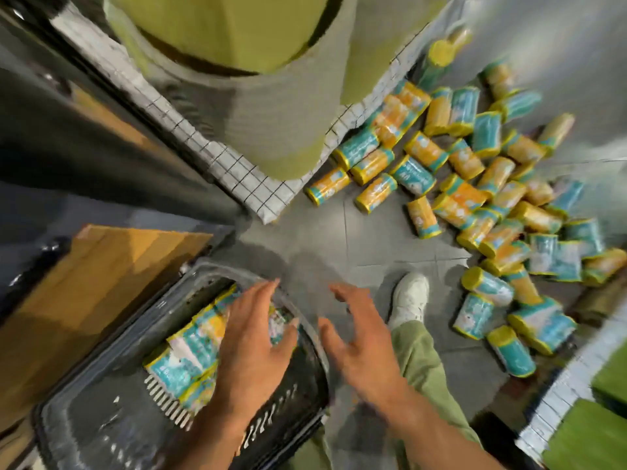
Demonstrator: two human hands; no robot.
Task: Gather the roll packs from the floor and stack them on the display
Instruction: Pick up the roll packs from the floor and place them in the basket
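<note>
A black basket (101, 429) is seen lower left, with roll packs (190, 347) laid in it on their sides, long axes slanting toward upper right (blurred, mind). The left hand (254, 337) is held over them, fingers spread; the right hand (359, 340) is spread too, empty. Loose packs (475, 205) are scattered across the floor (339, 239), pointing every way.

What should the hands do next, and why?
Probably the right hand, open and empty beside the black basket, should reach right for a floor pack. The left hand lies spread on the packs already in the basket, and many more lie scattered on the floor, so gathering likely isn't finished.
</note>
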